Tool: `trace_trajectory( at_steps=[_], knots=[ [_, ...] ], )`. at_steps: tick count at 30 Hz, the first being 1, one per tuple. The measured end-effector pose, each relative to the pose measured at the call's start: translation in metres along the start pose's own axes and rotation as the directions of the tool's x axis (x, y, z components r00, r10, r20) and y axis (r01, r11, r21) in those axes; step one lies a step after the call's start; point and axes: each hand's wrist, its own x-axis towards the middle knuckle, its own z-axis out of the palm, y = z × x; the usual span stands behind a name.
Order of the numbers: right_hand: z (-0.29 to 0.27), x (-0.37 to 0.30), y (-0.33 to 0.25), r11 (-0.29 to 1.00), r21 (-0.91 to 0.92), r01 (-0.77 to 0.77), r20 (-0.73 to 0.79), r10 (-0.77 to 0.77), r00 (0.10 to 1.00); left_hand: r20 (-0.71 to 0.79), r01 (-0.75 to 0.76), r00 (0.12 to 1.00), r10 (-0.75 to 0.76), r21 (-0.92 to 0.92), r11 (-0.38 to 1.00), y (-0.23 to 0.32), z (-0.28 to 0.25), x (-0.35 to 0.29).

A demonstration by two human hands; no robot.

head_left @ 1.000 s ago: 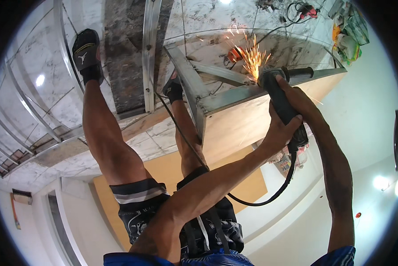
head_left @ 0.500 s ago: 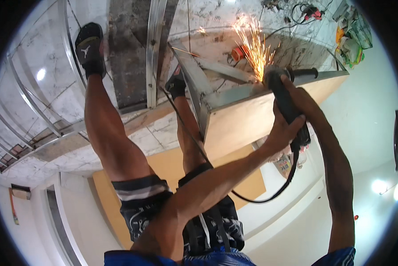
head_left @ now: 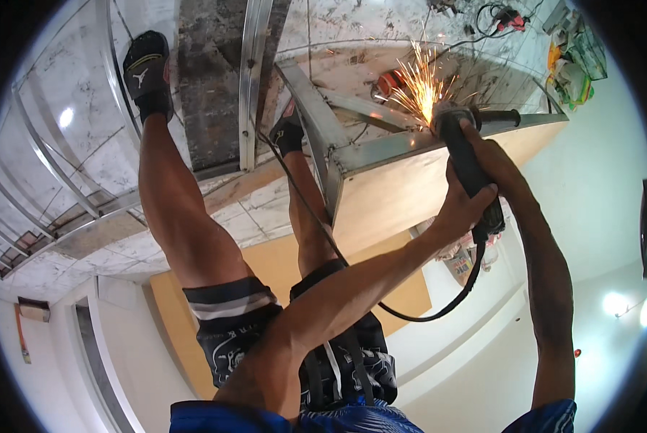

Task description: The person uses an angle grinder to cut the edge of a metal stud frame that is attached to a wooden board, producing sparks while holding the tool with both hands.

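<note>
My left hand (head_left: 462,206) is wrapped round the rear body of a dark angle grinder (head_left: 465,164). Farther forward, my right hand (head_left: 491,160) grips the same tool near its head. A black side handle (head_left: 499,117) sticks out to the right, with no hand on it. The grinder's head meets the top edge of a metal frame (head_left: 381,153), and orange sparks (head_left: 426,92) spray up and away from that spot. The disc itself is hidden by the glare and the head. A pale board (head_left: 388,189) covers the frame's near side.
The grinder's black cord (head_left: 439,316) loops below my left forearm and across my leg. Curved metal railing bars (head_left: 55,169) stand at left. An orange tool (head_left: 390,83) lies behind the frame, and plastic bags (head_left: 572,72) lie at the far right. My feet rest on the marble-patterned floor (head_left: 352,22).
The grinder has shifted very slightly right along the frame's edge. The spark spray has become shorter and more spread out. Both hands keep their hold.
</note>
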Motion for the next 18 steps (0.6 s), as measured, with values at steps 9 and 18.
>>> trace_trajectory(
  at_steps=[9,18],
  knots=[
    [-0.011,0.009,-0.008,0.989,-0.143,0.042,-0.054,-0.050,0.997,0.018,-0.142,0.990,0.142,0.043,0.989,-0.009,0.003,0.012],
    [-0.009,0.012,0.014,0.983,-0.184,0.024,-0.177,-0.057,0.982,0.019,-0.245,0.970,0.244,0.090,0.965,-0.023,0.008,0.007]
  ],
)
